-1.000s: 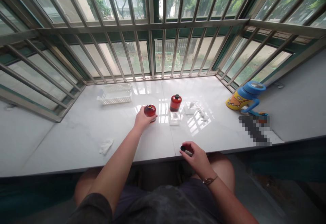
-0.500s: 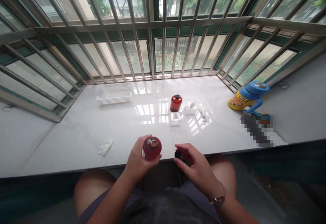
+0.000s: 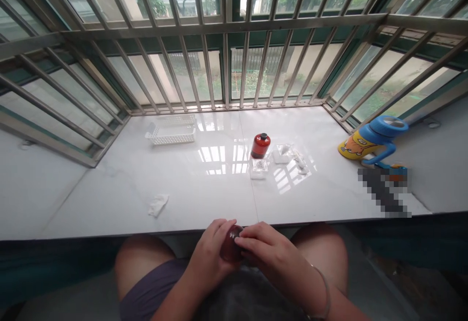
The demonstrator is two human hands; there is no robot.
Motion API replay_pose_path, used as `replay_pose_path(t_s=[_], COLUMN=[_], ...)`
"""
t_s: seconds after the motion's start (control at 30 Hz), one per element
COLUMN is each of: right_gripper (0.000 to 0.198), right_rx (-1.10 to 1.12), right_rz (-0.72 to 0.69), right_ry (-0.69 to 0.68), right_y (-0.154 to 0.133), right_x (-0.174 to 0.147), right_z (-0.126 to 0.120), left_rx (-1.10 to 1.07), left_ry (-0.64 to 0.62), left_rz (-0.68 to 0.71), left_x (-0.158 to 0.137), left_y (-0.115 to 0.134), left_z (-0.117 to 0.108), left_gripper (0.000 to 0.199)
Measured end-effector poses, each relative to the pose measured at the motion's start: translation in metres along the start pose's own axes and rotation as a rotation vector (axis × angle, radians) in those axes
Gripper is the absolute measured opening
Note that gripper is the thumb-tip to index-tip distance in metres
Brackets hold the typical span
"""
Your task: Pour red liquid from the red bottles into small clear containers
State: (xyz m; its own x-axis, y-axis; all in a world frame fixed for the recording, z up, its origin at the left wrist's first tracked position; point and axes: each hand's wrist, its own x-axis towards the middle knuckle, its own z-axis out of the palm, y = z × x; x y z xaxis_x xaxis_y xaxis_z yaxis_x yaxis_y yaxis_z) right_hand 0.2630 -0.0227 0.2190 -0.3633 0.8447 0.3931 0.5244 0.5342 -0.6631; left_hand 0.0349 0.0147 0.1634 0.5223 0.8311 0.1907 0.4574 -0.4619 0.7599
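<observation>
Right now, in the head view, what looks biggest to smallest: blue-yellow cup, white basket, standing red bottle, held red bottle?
Blue-yellow cup
White basket
Standing red bottle
Unranked: held red bottle, partly hidden

1. The left hand grips a dark red bottle in front of the counter, above the person's lap.
2. The right hand lays its fingers over the bottle's top, hiding it.
3. A second red bottle with a black neck stands upright behind a small clear box.
4. A white basket sits back left, a crumpled tissue nearer.
5. A blue-and-yellow cup stands far right.
</observation>
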Motion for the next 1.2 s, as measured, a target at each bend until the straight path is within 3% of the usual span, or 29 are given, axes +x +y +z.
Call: replay_pose_path(t_s=[0.23, 0.53, 0.67, 0.8, 0.9, 1.0, 1.1, 1.2], right_gripper=[0.033, 0.026, 0.026, 0.046, 0.02, 0.022, 0.044, 0.026], right_rx=[-0.023, -0.233, -0.222, -0.145, -0.176, -0.185, -0.115, -0.141], right_rz=[0.029, 0.28, 0.389, 0.371, 0.416, 0.42, 0.375, 0.459], right_ry=[-0.068, -0.152, -0.212, -0.251, -0.309, -0.267, -0.245, -0.348], right_y=[0.001, 0.003, -0.002, -0.006, -0.005, -0.004, -0.005, -0.006], right_x=[0.002, -0.007, -0.005, -0.001, -0.002, -0.004, -0.004, -0.002], right_z=[-0.009, -0.006, -0.013, -0.025, -0.027, -0.027, -0.028, -0.03], left_rx=[-0.011, 0.054, 0.071, 0.066, 0.074, 0.081, 0.077, 0.083], left_ry=[-0.015, -0.055, -0.07, -0.052, -0.05, -0.041, -0.035, -0.034], left_rz=[0.013, 0.035, 0.01, 0.003, -0.001, 0.002, 0.011, 0.007], left_x=[0.005, 0.003, 0.003, 0.007, 0.01, 0.012, 0.012, 0.012], left_y=[0.0, 0.006, 0.005, 0.004, 0.004, 0.004, 0.004, 0.003], left_z=[-0.002, 0.003, 0.006, 0.004, 0.001, 0.0, 0.0, 0.0], left_gripper=[0.09, 0.092, 0.091, 0.09, 0.089, 0.088, 0.088, 0.088])
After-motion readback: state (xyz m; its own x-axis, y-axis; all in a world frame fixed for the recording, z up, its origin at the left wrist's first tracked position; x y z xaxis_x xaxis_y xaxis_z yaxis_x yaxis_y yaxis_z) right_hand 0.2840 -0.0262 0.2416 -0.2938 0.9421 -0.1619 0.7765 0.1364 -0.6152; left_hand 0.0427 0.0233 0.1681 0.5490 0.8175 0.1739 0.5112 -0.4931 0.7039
